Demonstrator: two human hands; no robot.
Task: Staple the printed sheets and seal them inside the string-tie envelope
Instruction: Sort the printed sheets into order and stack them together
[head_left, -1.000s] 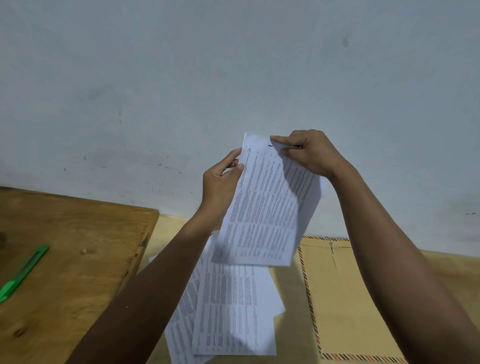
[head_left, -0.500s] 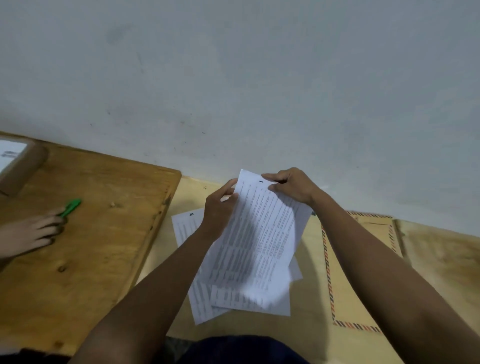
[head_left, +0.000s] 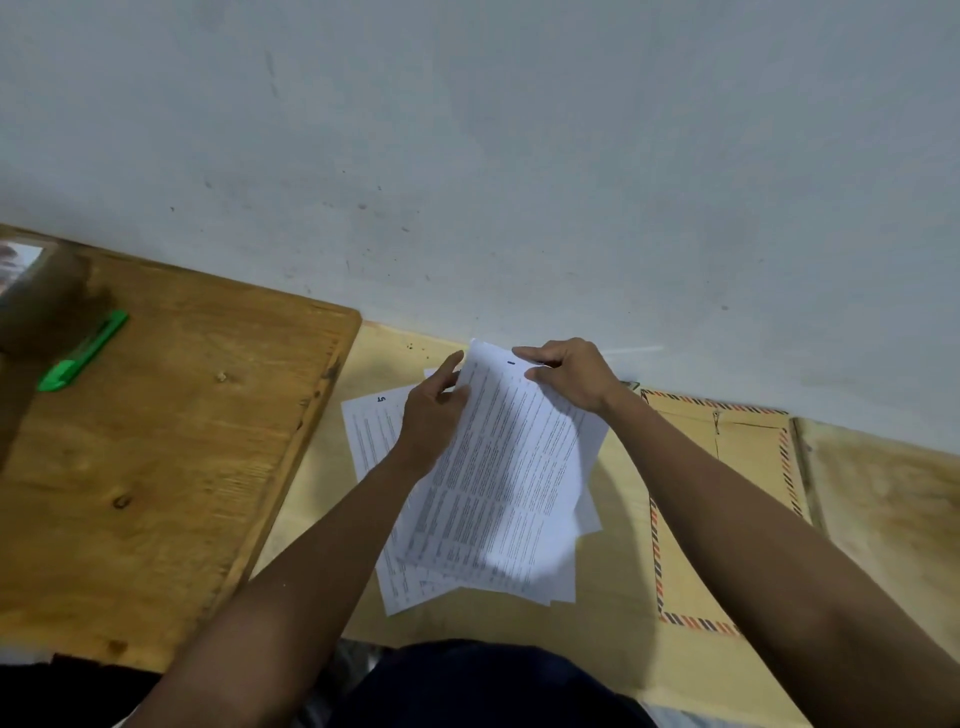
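Pale grey wall (head_left: 519, 130) fills the upper half of the view, scuffed and speckled. Below it, a raised wooden board (head_left: 156, 467) at left, darker than the pale yellow table surface (head_left: 618, 597) it sits beside.

Brown envelope (head_left: 727, 519) with striped red-and-dark border lies flat on the table at right, partly under the right forearm; its top edge is near the wall. Closure detail too small to make out.

Printed sheets (head_left: 509, 483) held up at centre, tilted, dense text in columns, a small dark mark near the top edge. More loose sheets (head_left: 371, 431) lie on the table beneath (one bears a handwritten number at its top).

Left hand (head_left: 431, 415) grips the left edge of the held sheets, thumb up along the paper, fingers curled behind. Right hand (head_left: 566, 374) pinches the top right corner, index finger and thumb closed on the paper.

Green utility knife (head_left: 83, 351) rests on the board, far left, well apart from the papers. A dark blurred object (head_left: 36, 291) sits at the board's far corner; cannot tell what it is.
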